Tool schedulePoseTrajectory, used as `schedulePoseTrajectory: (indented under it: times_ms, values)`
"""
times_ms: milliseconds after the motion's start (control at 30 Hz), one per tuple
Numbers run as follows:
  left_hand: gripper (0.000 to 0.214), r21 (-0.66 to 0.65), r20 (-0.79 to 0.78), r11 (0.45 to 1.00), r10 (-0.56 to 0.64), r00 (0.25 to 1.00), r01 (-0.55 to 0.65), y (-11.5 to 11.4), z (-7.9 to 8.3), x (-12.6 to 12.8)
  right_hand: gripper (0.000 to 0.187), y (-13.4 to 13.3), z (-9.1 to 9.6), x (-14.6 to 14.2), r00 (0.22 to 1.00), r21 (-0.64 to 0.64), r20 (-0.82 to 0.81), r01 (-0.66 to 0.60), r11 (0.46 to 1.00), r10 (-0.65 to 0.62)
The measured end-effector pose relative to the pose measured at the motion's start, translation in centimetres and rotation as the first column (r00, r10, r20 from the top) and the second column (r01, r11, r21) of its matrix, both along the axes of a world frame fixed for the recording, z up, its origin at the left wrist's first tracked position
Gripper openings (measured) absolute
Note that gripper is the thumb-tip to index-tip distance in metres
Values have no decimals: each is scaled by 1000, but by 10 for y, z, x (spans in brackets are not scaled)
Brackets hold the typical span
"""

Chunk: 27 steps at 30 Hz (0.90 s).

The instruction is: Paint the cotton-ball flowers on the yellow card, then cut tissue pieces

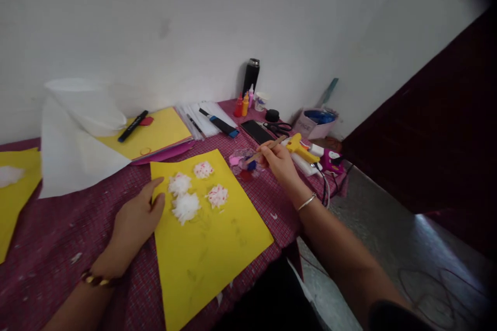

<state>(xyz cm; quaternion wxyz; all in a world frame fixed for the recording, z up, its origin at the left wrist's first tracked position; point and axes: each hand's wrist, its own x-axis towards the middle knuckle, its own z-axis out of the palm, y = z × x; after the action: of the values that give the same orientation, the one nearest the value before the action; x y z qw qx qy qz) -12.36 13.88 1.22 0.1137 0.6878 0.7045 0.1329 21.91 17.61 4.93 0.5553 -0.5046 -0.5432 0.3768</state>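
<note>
A yellow sheet of paper [217, 248] lies on the table before me. It bears several fluffy white paper flowers [186, 208], some dabbed with pink-red, and faint pencil lines. My left hand [137, 214] rests at the sheet's left edge, thumb and fingers apart, fingertips on the paper beside the flowers. Beyond the sheet's right edge, my right hand [276, 158] grips a thin wooden stick [254, 156]. The stick's lower end reaches into a clear palette [237, 153] with pink and dark blue paint; its exact tip is too blurred to tell.
Behind stand paint bottles [245, 104], a paper cup [261, 101] and a black flask [251, 76]. Right of my right hand lie a yellow glue gun [301, 149], a phone [256, 132] and scissors [277, 128]. A utility knife [219, 123] and white sheets [73, 150] are at left.
</note>
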Motion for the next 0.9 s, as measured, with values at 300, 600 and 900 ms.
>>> schedulePoseTrajectory:
  times_ms: [300,600,900]
  values:
    - [53,38,45,999,16,999,-18,-2,2,3,32,-1,-29,15,1000,-168,24,-9,986,13]
    - [46,24,-19,999,-33,999,34,-3,0,3,20,3,3,-43,985,-33,-68,-161,986,158]
    - [38,75,-25,988,-134,991,136,-4,-3,2,21,15,-2,-125,801,75,515,-396,915,304]
